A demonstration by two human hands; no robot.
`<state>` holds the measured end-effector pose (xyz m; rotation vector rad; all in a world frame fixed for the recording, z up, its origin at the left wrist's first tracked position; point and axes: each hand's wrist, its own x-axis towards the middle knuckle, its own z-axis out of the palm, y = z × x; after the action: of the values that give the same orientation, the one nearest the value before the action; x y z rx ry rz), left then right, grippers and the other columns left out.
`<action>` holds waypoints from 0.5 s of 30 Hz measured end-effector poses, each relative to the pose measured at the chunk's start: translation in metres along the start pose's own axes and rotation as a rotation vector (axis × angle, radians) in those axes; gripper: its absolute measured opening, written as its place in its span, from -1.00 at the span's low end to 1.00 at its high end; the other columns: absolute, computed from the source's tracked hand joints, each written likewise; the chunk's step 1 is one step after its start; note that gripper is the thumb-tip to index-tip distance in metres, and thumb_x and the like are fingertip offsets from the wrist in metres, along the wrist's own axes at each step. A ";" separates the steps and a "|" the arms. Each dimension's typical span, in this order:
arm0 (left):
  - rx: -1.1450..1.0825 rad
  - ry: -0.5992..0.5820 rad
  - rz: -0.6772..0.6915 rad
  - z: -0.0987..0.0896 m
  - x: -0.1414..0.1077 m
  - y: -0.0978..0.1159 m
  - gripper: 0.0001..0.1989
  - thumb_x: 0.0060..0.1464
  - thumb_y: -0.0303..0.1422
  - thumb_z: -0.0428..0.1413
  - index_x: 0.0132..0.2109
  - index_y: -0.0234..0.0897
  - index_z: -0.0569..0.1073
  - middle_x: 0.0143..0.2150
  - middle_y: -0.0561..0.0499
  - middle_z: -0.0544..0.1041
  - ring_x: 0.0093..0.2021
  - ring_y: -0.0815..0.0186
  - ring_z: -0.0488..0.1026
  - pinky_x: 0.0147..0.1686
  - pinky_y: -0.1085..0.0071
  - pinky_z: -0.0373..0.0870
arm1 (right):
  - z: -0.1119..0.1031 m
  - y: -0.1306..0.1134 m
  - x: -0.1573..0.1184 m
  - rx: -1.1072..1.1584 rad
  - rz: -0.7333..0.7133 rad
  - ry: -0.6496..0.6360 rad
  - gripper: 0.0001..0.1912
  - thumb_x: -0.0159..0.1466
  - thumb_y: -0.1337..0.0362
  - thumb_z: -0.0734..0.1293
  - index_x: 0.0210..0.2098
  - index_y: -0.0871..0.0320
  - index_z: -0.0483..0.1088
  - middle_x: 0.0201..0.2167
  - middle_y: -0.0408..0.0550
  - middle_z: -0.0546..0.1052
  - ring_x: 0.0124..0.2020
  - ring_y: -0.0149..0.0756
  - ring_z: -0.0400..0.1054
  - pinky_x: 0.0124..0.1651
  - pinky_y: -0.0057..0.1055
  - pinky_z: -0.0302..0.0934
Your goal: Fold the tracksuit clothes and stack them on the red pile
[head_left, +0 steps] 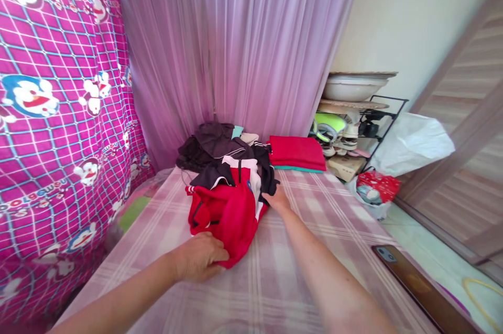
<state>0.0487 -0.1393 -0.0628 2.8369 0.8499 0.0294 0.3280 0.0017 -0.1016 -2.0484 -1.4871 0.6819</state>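
Observation:
A red jacket (239, 218) with white and black panels lies crumpled on the plaid-covered bed or table (275, 287). My left hand (204, 256) grips the near edge of its red cloth, fingers closed on the hem. At its right side my right hand (276, 198) pinches a dark sleeve-like part of the same jacket; the fingertips are partly hidden by the cloth. Directly behind lies a heap of dark clothes (220, 140). To the right of the heap is a folded red garment (296, 151), stacked on something green.
A phone (420, 284) lies at the right edge. Beyond that edge stand a rack with shoes (346, 137), a basin (356, 87) and a red plastic bag (379, 187). A purple curtain (236, 51) hangs behind, and a pink patterned cloth (58, 129) hangs on the left.

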 end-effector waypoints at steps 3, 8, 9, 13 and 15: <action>-0.075 -0.023 -0.067 -0.002 -0.004 -0.011 -0.85 0.17 -0.27 0.09 -0.33 -0.21 0.45 -0.34 0.06 0.56 -0.30 0.31 0.48 -0.30 0.43 0.24 | -0.001 0.003 -0.005 -0.083 -0.031 0.012 -0.44 0.23 0.26 0.29 0.23 0.08 0.29 0.00 0.04 0.58 -0.01 -0.10 0.50 -0.06 -0.33 0.33; -0.224 0.021 -0.233 -0.011 -0.005 -0.033 -0.68 0.22 -0.11 0.00 -0.28 -0.21 0.51 -0.34 0.04 0.58 -0.36 0.33 0.47 -0.38 0.47 0.26 | -0.042 0.049 -0.036 -0.263 -0.083 0.186 -0.40 0.25 0.25 0.20 0.30 0.02 0.26 -0.06 0.03 0.61 -0.10 -0.08 0.52 -0.17 -0.29 0.31; -0.276 0.044 -0.243 -0.013 -0.003 -0.037 -0.65 0.23 -0.08 -0.03 -0.23 -0.20 0.52 -0.32 0.05 0.59 -0.34 0.33 0.48 -0.36 0.47 0.28 | -0.053 0.064 -0.047 -0.304 -0.102 0.202 -0.46 0.25 0.25 0.19 0.22 0.00 0.36 -0.09 0.02 0.62 -0.11 -0.08 0.52 -0.18 -0.29 0.30; -0.342 0.191 -0.329 -0.020 0.009 -0.057 -0.55 0.27 -0.06 -0.15 -0.22 -0.17 0.54 -0.31 0.05 0.61 -0.29 0.30 0.51 -0.24 0.41 0.37 | -0.092 0.114 -0.096 -0.426 -0.139 0.093 -0.66 0.15 0.28 0.27 -0.16 -0.04 0.60 -0.26 -0.05 0.66 -0.24 -0.12 0.52 -0.25 -0.33 0.25; -0.270 0.310 -0.445 -0.020 0.019 -0.072 -0.57 0.26 -0.08 -0.14 -0.16 -0.18 0.54 -0.21 -0.01 0.62 -0.19 0.23 0.52 -0.14 0.33 0.40 | -0.109 0.120 -0.112 -0.461 -0.200 -0.091 -0.77 0.13 0.30 0.28 -0.44 -0.01 0.60 -0.41 -0.08 0.64 -0.36 -0.19 0.50 -0.32 -0.38 0.19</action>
<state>0.0236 -0.0664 -0.0569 2.3697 1.4038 0.4928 0.4528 -0.1497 -0.0896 -2.1692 -2.0193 0.3795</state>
